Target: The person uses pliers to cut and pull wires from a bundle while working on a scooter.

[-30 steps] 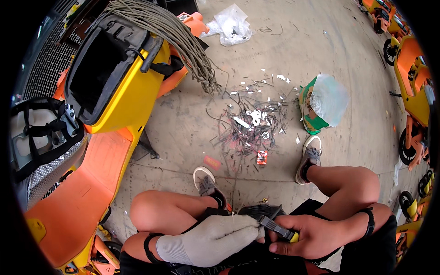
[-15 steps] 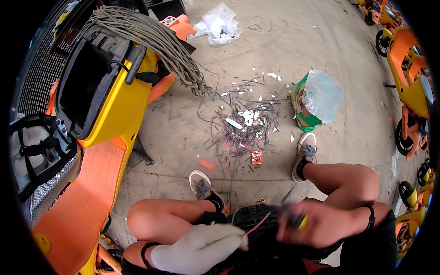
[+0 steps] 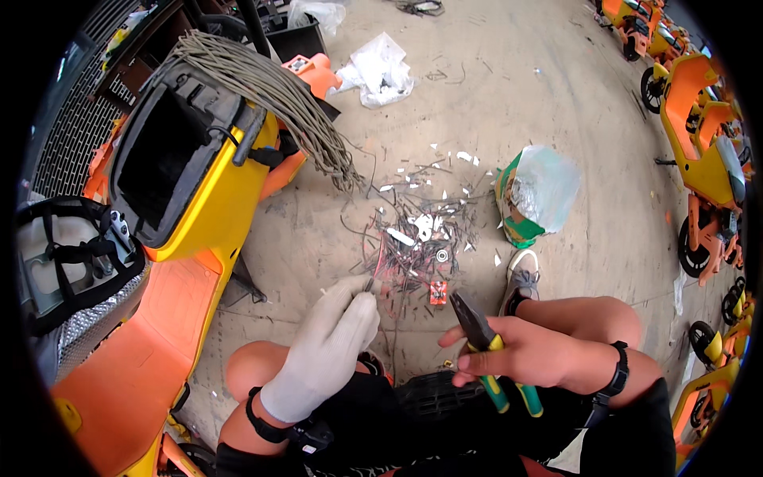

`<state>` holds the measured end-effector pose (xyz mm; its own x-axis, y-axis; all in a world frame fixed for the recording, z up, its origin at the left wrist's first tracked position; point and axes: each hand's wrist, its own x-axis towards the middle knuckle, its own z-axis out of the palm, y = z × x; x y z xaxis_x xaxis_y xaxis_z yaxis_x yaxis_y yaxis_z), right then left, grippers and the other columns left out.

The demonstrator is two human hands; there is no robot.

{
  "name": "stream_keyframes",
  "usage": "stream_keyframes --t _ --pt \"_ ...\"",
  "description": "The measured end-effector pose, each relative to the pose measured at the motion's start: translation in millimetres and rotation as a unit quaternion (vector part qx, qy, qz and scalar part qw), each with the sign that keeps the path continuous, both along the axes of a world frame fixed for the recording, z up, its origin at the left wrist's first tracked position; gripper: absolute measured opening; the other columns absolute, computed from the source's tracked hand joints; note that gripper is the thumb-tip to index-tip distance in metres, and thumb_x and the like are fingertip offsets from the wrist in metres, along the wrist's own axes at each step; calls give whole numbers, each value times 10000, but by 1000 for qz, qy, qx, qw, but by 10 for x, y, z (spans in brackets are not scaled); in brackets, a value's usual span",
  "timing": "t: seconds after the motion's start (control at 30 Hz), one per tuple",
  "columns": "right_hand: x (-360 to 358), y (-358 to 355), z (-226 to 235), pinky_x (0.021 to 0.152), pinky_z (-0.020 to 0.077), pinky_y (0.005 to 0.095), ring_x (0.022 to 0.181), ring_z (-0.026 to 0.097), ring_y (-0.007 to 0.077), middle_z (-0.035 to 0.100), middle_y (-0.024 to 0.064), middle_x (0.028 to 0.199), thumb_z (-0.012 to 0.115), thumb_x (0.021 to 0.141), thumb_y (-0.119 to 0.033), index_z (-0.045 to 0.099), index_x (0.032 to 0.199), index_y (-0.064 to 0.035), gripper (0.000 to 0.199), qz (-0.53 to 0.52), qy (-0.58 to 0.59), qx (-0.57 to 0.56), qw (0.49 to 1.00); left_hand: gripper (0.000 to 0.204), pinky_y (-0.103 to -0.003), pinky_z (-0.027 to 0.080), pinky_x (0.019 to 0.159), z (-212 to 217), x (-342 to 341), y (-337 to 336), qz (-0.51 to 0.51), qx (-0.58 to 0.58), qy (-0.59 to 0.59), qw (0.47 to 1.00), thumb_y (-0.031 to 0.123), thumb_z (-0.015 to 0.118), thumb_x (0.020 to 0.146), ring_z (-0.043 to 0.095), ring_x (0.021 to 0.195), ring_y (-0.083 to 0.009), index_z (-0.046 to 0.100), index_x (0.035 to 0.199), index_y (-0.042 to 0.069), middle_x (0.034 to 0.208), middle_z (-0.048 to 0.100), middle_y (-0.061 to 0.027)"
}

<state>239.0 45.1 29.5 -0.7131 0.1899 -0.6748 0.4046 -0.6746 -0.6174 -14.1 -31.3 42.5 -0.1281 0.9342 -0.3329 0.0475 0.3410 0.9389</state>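
Note:
My left hand point(image 3: 322, 342), in a pale knit glove, reaches forward over the near left edge of a pile of wire scraps point(image 3: 425, 219). Its fingers are pinched together, and a short thin wire point(image 3: 369, 284) pokes out at the tips. My bare right hand point(image 3: 520, 350) grips a pair of pliers point(image 3: 474, 319) with green and yellow handles. Their dark jaws point forward and to the left, above the floor. White broken bits point(image 3: 424, 228) lie among the black and reddish scraps. A small red packet point(image 3: 438, 292) rests at the near edge of the pile.
A green sack point(image 3: 520, 199) with a clear lining stands right of the pile. On the left is a yellow and orange scooter point(image 3: 199, 230) with a cable coil point(image 3: 270, 95) draped over it. Plastic bags point(image 3: 377, 71) lie farther back. More scooters point(image 3: 699, 151) line the right side.
My left hand has moved forward from my lap to the pile, keeping its pinch. The pliers, blurred before, now show plainly in my right hand. The view has shifted slightly.

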Motion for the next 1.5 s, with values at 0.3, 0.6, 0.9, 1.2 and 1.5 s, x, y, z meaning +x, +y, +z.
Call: stream_keyframes --t 0.3,0.6,0.9,1.2,1.5 --pt "-100 130 97 910 489 266 1242 588 203 573 115 1423 514 886 72 240 1560 -16 733 -82 26 -69 994 329 -240 463 757 -77 28 277 -42 63 24 997 135 427 1073 556 829 -98 553 1313 -50 904 608 -32" --pt "-165 92 -31 927 501 327 1178 600 206 601 97 1363 569 897 22 369 1497 8 632 -112 14 81 990 306 -246 499 721 -133 124 318 -28 21 -26 999 207 418 1084 548 824 -97 595 1199 -15 906 613 -18" --pt "-320 55 -192 975 490 340 1251 563 233 582 146 1353 537 875 66 439 1410 13 546 -47 -31 272 961 286 -273 472 721 -160 259 311 -66 41 7 997 206 425 1080 553 745 -107 593 1102 -25 801 608 -29" --pt "-418 68 -60 856 518 318 1011 634 213 636 133 1214 583 895 -26 429 1419 60 552 -19 -54 299 953 259 -336 489 727 -215 193 302 -142 52 37 988 199 453 1045 596 755 -167 602 1006 -10 783 610 -71" --pt "-486 -3 -36 834 506 315 937 598 169 630 94 1013 595 910 -14 555 1169 0 262 -15 -80 369 926 326 -363 511 739 -164 176 295 -168 -3 91 982 272 435 1039 657 774 -215 601 993 -5 790 646 -94"
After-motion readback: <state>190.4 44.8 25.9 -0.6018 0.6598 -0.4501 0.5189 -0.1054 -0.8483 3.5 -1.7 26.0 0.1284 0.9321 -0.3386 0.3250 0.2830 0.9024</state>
